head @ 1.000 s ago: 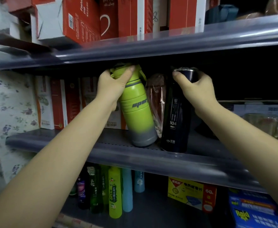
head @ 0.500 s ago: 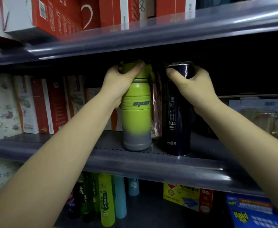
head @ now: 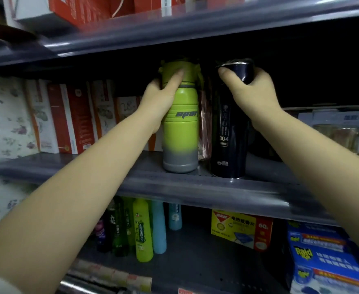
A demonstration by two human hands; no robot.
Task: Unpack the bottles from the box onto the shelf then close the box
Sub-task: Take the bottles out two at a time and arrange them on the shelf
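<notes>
Your left hand (head: 161, 96) is wrapped around the neck of the green bottle (head: 180, 124), thumb laid over its cap, and the bottle stands upright on the middle shelf (head: 132, 183), close to the front lip. If you pull that hand away with any sideways drag, the tall, narrow bottle could tip forward off the edge or knock into its neighbour. Its cap sits close under the upper shelf (head: 174, 32), so lifting it again risks a bump there.

Between the two bottles a crinkled clear wrapper (head: 204, 124) stands just behind; a snag on it could pull either bottle off balance.

Your right hand (head: 253, 92) is clamped on the top of the dark bottle (head: 229, 132), which also stands upright on the same shelf, just beside the green one and nearer the lip. Letting go while it leans at all would send it over the front, onto the lower shelf.

As for containers: both bottles are capped and opaque, so what they hold cannot be told. The box you are unpacking is out of sight here, so how many bottles remain in it is unknown. To the right, a carton (head: 342, 132) shows glass cups through its window. On the lower shelf, slim bottles (head: 142, 228) stand in a cluster, with packaged boxes (head: 240, 230) further right.
</notes>
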